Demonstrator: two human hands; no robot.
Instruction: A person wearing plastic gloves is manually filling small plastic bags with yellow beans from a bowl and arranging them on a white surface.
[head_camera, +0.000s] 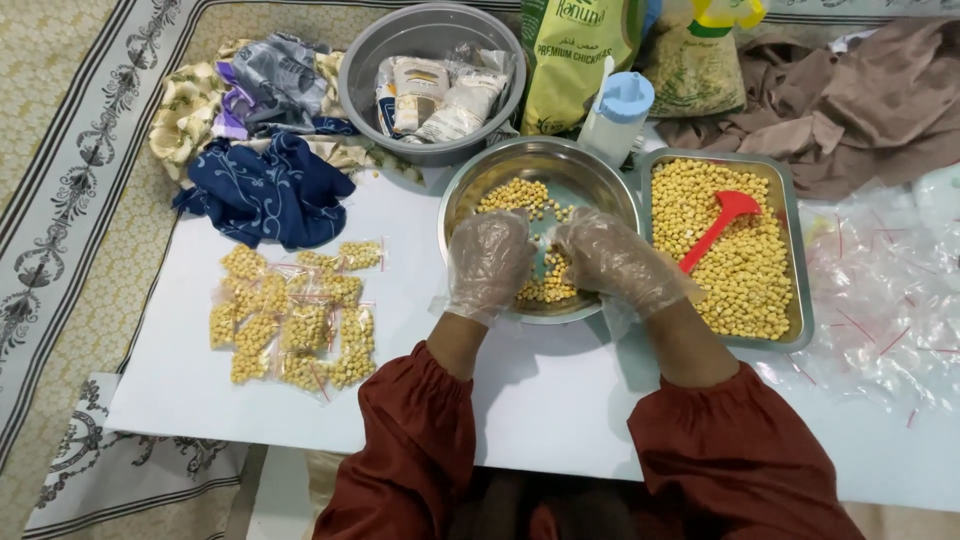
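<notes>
Both hands in thin clear plastic gloves, both down inside the round steel bowl (540, 180). Left hand (488, 262) hangs palm-down with fingers curled loosely together over the chickpeas (515, 195); right hand (615, 262) likewise, fingers bent and close together, tips turned toward the left hand. Whether either pinches any peas, cannot tell: the gloves and knuckles hide the fingertips. Peas lie thin in the bowl, some beyond the fingertips, a clump under and between the two hands. Just right of the right hand, a rectangular steel tray (795, 250) heaped with more peas, a red scoop (718, 225) lying on top. Left of the left hand, on the white board (540, 400), a cluster of small filled clear bags (295, 315). Far right of the right hand, loose empty bags (880, 290). Judgement: sorting goes best with fingers spreading peas into one layer, working slowly so loose gloves don't flick any over the rim.
</notes>
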